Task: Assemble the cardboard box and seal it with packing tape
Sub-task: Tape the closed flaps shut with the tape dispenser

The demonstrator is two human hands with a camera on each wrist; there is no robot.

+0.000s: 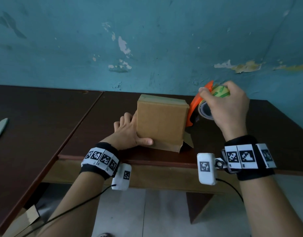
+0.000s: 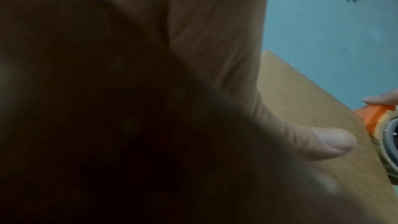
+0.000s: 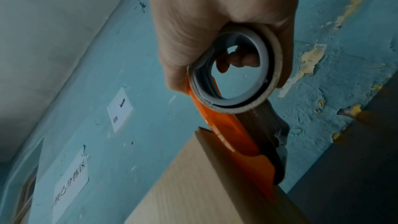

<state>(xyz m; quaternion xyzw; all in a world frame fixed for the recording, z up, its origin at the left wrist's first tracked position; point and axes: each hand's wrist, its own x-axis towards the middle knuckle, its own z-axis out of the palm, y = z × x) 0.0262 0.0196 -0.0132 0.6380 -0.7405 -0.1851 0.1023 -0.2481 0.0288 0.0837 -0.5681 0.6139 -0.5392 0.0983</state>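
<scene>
grey flat object (image 1: 0, 128): far left of the box, lying on the dark table (image 1: 44, 117) at the picture's edge; what it is cannot be told.

cardboard piece (image 1: 30, 214): below the table edge, left of and lower than the box.

left hand (image 1: 128, 132): against the left side of the box, fingers laid straight along that side, thumb stretched flat across the lower front face; pressing, not curled round anything. the left wrist view is mostly dark, with the thumb on the cardboard.

box (image 1: 162, 122): standing on the table near its front edge, between the two hands; a loose flap (image 1: 188, 140) juts out at its lower right corner.

tape dispenser (image 1: 194, 106): orange, touching the right side of the box, its lower end down near the flap.

tape roll (image 1: 205, 110): mounted in the dispenser, just right of the box, grey core open through the middle.

right hand (image 1: 227, 106): right of the box, fingers and thumb wrapped over the roll and dispenser from above, gripping firmly.

wall (image 1: 147, 40): behind the box, blue-green, paint peeling.
</scene>
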